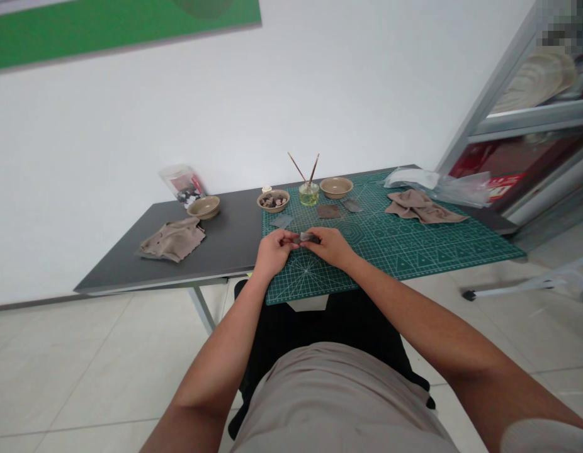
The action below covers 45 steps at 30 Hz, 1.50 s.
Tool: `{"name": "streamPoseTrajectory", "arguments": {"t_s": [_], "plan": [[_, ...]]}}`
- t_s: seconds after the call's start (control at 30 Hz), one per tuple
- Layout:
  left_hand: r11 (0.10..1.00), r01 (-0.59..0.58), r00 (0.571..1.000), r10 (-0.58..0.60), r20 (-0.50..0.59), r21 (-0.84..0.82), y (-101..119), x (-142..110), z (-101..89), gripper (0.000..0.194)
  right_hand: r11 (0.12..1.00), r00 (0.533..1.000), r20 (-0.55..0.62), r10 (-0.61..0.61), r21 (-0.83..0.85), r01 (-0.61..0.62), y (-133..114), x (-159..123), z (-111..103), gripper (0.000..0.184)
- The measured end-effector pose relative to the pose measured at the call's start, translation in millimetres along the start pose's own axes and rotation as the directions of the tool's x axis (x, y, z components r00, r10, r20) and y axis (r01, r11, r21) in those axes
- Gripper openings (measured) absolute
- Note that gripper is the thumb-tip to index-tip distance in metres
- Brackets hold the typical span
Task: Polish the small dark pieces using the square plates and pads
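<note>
A: Dark flat piece (pixel 305 238), head view: pinched between left hand (pixel 271 253) and right hand (pixel 330 245), fingertips of both closed on its ends, just above the green cutting mat (pixel 414 242).

B: Risks?

A: My read: the grip is fingertip-only, so a slip drops it on the mat or off the near edge. The glass jar (pixel 309 193) with sticks and the bowl of bits (pixel 273 201) sit well behind, so a knock looks unlikely.

B: Any text?

A: Only mat grid markings, too small to read. Red packaging (pixel 502 187) at right is illegible.
</note>
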State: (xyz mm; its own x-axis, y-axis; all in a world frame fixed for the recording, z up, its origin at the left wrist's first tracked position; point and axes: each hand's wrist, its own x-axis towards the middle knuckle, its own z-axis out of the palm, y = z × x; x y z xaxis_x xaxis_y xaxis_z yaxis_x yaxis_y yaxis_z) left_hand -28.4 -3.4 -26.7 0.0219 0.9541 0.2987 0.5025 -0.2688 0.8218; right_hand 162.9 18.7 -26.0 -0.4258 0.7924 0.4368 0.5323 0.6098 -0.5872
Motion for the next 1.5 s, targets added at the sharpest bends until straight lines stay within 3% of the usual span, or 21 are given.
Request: {"name": "streamPoseTrajectory", "arguments": {"t_s": [0.2,0.4,1.0,1.5], "plan": [[0.999,0.0,1.0,0.001,0.019,-0.046,-4.4,2.3,-1.7,0.018,0.999,1.0,0.003,0.009,0.042,-0.009,0.0,1.3,-0.1,0.005],[0.999,-0.032,0.999,0.032,0.015,0.034,-0.1,1.5,-1.2,0.018,1.0,0.999,0.037,0.007,-0.002,-0.007,-1.3,2.0,0.4,0.006],[0.985,-0.061,0.998,0.061,0.007,0.164,4.1,0.5,1.1,0.018,0.998,1.0,-0.011,-0.014,-0.054,0.013,-1.2,-0.7,3.1,0.012],[0.987,-0.035,0.999,0.032,0.021,0.156,3.8,2.0,1.3,0.017,0.998,1.0,0.026,0.008,-0.065,-0.006,1.3,2.8,5.2,0.011]]}}
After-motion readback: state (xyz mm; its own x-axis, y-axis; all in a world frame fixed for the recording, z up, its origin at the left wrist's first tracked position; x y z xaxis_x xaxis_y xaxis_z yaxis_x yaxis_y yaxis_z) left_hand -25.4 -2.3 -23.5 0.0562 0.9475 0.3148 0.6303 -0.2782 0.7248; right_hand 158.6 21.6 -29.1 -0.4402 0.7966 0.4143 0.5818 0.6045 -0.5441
